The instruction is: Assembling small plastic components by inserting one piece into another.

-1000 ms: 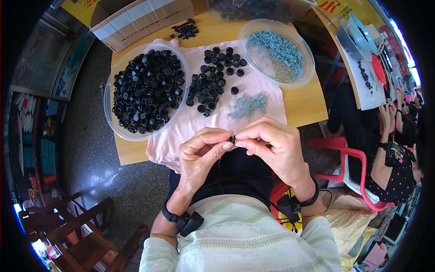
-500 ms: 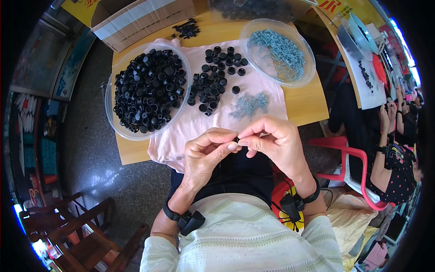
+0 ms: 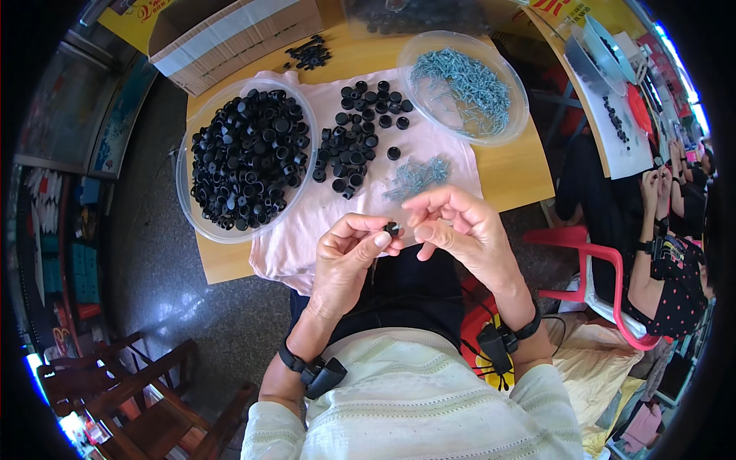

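Along the far left, packed shelves [image 3: 80, 268] rise beside a dark speckled floor [image 3: 146, 253], with a brown wooden chair [image 3: 149, 414] below them. Right of these begins the wooden counter [image 3: 521, 175], with a cardboard box [image 3: 238, 38] at its back left. Nearer, a round clear tub [image 3: 189, 201] holds a heap of black caps [image 3: 249, 157] and rests partly on a pink cloth [image 3: 276, 257]. Behind the cloth, small black pieces [image 3: 309, 54] lie in a cluster. To the right of the tub, loose black caps [image 3: 349, 153] are scattered over the cloth.

In front of them is the left hand [image 3: 349, 249], its grip pinching 1 small black cap [image 3: 392, 228] between thumb and forefinger. That cap sits at the fingertips, near the front edge of the cloth, with a tiny bright spot on its right side. Behind it, a small pile of screws [image 3: 418, 178] lies on the cloth. Just right of the cap is the right hand [image 3: 460, 230], its grip spread, thumb and forefinger apart. Beyond it, a clear bowl [image 3: 520, 115] holds many more grey-blue screws [image 3: 460, 88].

Farther right, a 2nd counter [image 3: 598, 134] carries a pale blue basin [image 3: 606, 46]. At the far right, a person [image 3: 678, 299] in a dotted black top sits on a red chair [image 3: 606, 291].
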### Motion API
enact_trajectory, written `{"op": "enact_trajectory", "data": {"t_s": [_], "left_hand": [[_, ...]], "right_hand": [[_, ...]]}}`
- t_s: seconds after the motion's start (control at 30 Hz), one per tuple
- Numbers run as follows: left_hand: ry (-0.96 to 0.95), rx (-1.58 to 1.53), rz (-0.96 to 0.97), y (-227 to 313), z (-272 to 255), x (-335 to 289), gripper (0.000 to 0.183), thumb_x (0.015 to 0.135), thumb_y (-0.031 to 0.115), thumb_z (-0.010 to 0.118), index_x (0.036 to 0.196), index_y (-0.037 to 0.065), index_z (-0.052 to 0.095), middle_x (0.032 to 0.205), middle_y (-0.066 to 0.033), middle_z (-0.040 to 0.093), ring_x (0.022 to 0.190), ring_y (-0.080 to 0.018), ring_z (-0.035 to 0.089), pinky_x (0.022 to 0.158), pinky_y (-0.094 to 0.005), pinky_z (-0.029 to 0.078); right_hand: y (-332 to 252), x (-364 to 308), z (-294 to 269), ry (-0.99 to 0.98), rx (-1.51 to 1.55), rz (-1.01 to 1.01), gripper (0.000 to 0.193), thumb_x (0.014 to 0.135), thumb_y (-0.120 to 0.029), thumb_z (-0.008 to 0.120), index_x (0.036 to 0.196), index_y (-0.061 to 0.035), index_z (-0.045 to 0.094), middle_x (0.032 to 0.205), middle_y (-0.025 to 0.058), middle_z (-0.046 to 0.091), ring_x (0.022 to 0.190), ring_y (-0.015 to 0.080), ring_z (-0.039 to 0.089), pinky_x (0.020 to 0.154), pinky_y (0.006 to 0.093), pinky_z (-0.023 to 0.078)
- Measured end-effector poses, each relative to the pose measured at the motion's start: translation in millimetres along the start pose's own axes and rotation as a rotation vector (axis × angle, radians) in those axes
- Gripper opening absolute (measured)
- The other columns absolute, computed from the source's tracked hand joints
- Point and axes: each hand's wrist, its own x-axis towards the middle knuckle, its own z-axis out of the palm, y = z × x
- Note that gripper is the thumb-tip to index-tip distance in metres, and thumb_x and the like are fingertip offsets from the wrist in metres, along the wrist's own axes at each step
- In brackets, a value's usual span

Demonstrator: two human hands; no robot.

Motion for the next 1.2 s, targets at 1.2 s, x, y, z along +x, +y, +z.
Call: {"op": "enact_trajectory", "data": {"t_s": [1.2], "left_hand": [[0.006, -0.119, -0.002, 3, 20, 2, 0.02, 0.09, 0.011, 0.053, 0.108, 0.002, 0.052, 0.102, -0.015, 0.061, 0.097, -0.024, 0.061, 0.087, -0.035, 0.048]], "right_hand": [[21, -4, 24, 0.342, -0.645, -0.567, 0.027, 0.068, 0.001, 0.072, 0.092, -0.0063, 0.061, 0.093, 0.0053, 0.057, 0.076, 0.0151, 0.059, 0.054, 0.0241, 0.05]]}}
